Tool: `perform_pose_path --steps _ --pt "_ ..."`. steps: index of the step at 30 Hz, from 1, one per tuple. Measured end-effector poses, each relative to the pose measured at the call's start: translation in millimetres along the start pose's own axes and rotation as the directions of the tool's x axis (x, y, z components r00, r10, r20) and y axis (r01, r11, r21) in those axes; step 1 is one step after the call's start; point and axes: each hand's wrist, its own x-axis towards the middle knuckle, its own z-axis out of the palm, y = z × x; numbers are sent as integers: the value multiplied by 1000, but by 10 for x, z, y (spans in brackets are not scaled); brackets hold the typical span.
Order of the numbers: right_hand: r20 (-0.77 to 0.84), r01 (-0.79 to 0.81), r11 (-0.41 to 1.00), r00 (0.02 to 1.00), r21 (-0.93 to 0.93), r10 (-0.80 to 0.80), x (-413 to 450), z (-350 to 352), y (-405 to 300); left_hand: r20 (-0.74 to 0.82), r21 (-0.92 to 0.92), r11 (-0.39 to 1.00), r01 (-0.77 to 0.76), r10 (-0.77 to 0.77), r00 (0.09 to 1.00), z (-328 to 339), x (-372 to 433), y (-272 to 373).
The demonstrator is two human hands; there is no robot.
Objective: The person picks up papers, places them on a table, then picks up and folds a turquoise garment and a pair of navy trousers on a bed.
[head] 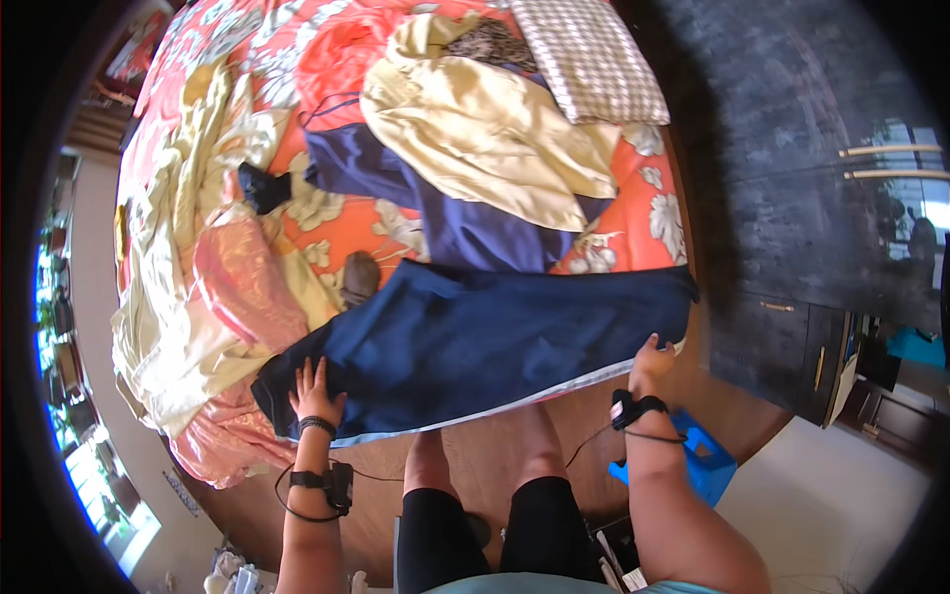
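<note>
A dark navy garment with a pale side stripe, apparently trousers, lies lengthwise across the near edge of the bed. My left hand rests flat with its fingers spread on the garment's left end. At the right end, my right hand has its fingers at the garment's near edge; whether they pinch the cloth is not clear. Just beyond lie a purple-blue garment and, partly over it, a cream satin garment. A small brown bundled cloth touches or nearly touches the navy garment's far side.
Pale and pink shiny clothes are heaped on the bed's left. A small black item and a checked folded cloth or pillow lie farther back on the floral bedsheet. Dark cabinets stand right; a blue plastic stool is on the floor.
</note>
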Motion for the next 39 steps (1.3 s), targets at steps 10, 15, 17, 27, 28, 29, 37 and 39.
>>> perform_pose_path --steps 10,15,17,27,28,29,37,39 --pt "734 -754 378 639 538 229 1607 463 1366 -79 -119 942 314 -324 943 597 322 364" --pt "284 230 951 916 205 -283 1850 630 1014 -91 -89 904 419 -426 900 684 373 574" --pt "370 428 900 825 86 -427 2008 650 761 -96 -74 872 483 -488 867 682 365 573" --pt "458 80 848 812 524 -360 2700 388 298 -112 -129 859 495 -508 854 772 449 352" --pt "455 145 855 796 498 -400 2638 320 136 -116 -127 846 518 -532 839 790 364 224" --pt "433 217 861 792 459 -431 2678 210 60 -114 -134 860 492 -507 854 811 369 234" --pt "558 -49 986 828 159 -49 2936 969 1154 -526 45 999 31 -3 850 778 134 1121" --pt "492 -270 913 866 308 90 2300 814 933 -458 57 992 -109 123 880 670 -238 1282"
